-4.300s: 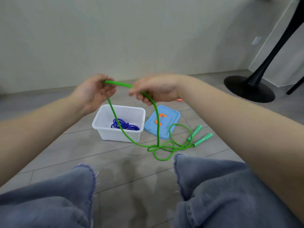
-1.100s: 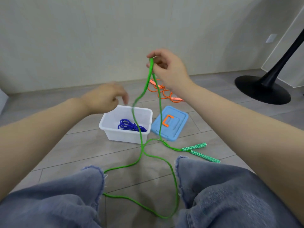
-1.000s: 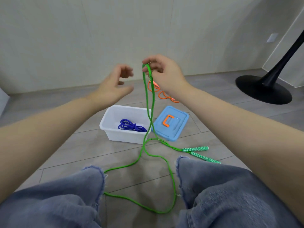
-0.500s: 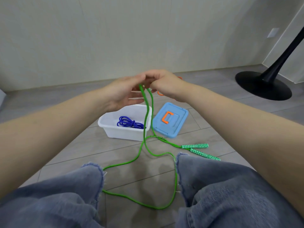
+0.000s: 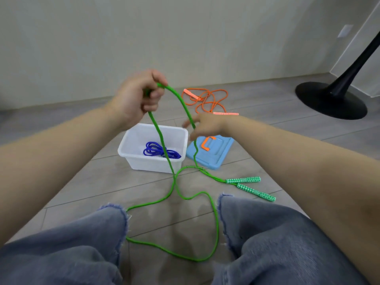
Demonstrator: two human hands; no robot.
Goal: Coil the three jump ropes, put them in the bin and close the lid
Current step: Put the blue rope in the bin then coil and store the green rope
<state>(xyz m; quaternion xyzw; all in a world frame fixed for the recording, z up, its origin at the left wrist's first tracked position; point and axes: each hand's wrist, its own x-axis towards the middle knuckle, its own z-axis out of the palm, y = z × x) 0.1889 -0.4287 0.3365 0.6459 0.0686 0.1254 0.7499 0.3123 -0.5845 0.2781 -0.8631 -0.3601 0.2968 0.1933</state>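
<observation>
Grey tile floor point(image 5: 98, 182), plain wall behind. Green rope point(image 5: 174, 182) fold is pinched high in left hand point(image 5: 135, 99) above bin point(image 5: 131, 150) so slack hangs free; right hand point(image 5: 205, 125), fingers loose and blurred, is reaching for one strand. Blue rope point(image 5: 158, 151) lies coiled inside bin, lid point(image 5: 216, 155) just right of it, orange rope point(image 5: 205, 99) beyond.

The white translucent plastic bin point(image 5: 153, 148) looks smooth and slightly glossy; the blue plastic lid point(image 5: 213, 154) matt. The green braided cord jump rope point(image 5: 174, 182) looks woven. Frayed denim trousers point(image 5: 267, 233) cover the knees above matt grey floor tiles point(image 5: 102, 182).
</observation>
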